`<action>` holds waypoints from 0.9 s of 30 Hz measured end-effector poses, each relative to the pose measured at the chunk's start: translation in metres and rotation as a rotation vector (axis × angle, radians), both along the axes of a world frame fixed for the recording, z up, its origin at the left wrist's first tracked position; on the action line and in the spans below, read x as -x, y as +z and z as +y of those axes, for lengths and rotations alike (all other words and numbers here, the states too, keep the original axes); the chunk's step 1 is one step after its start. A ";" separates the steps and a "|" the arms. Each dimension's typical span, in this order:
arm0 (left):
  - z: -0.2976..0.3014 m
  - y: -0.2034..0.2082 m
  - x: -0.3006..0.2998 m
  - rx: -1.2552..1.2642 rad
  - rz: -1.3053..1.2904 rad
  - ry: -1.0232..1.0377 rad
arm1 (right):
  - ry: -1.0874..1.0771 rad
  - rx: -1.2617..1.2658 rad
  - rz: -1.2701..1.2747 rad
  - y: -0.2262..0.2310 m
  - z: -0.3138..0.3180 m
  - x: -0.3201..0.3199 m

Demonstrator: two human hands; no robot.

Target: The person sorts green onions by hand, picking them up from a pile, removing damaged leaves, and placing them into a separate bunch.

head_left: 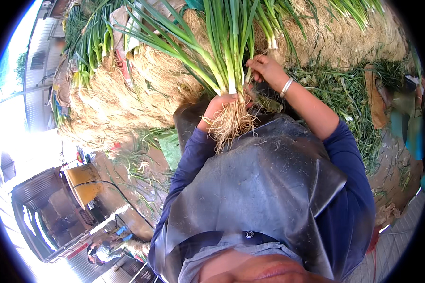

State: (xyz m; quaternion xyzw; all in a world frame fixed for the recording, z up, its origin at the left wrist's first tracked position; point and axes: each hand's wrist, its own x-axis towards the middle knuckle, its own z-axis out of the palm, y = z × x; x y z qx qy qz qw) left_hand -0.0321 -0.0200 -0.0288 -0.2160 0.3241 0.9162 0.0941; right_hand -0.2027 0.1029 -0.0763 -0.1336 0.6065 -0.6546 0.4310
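My left hand (216,108) is closed around the white lower ends of a bunch of green onions (229,56). Its long green leaves point away from me, and the tangled pale roots (232,121) hang toward my lap. Just right of the bunch, my right hand (270,73) pinches a thin outer stalk between thumb and fingers, with a pale bangle on the wrist. Part of the left fingers is hidden behind the stems and roots. A dark, wet-looking apron (250,188) covers my lap below.
Heaped green onions with straw-coloured roots (146,87) stretch across the far side. Loose green leaf scraps (337,92) litter the ground at right. At left stand a yellow container (82,184) and a dark hose (123,191); another person (101,253) is farther off.
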 end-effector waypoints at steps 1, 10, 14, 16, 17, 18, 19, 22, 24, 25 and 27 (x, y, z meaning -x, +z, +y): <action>0.003 0.004 0.004 -0.048 -0.007 -0.031 | 0.012 -0.052 0.031 0.015 0.005 -0.010; 0.008 0.017 0.010 -0.159 0.223 -0.094 | 0.532 -0.694 0.417 -0.007 0.141 0.032; 0.004 0.010 0.008 -0.192 0.387 -0.027 | -0.182 -0.582 1.463 -0.006 0.132 0.049; 0.007 0.005 0.013 -0.138 0.329 -0.024 | -0.107 -0.693 1.151 0.028 0.077 0.048; 0.010 0.007 0.015 -0.116 0.258 -0.002 | 0.005 -0.865 1.031 0.040 0.056 0.053; 0.009 0.002 0.014 -0.154 0.211 0.001 | 0.050 -0.828 0.947 0.033 0.049 0.063; 0.010 0.001 0.016 -0.099 0.209 -0.002 | 0.094 -0.793 0.857 0.016 0.041 0.070; 0.002 0.005 0.013 -0.054 0.191 -0.003 | 0.063 -0.384 0.827 0.008 0.033 0.036; 0.003 0.002 0.011 0.016 0.140 0.033 | -0.106 -0.366 0.984 0.014 0.032 0.013; 0.002 0.005 0.016 0.006 0.178 -0.013 | -0.276 -0.376 1.134 0.002 0.028 0.016; 0.009 0.003 0.020 -0.009 0.199 -0.033 | -0.392 -0.587 1.243 -0.028 0.023 0.033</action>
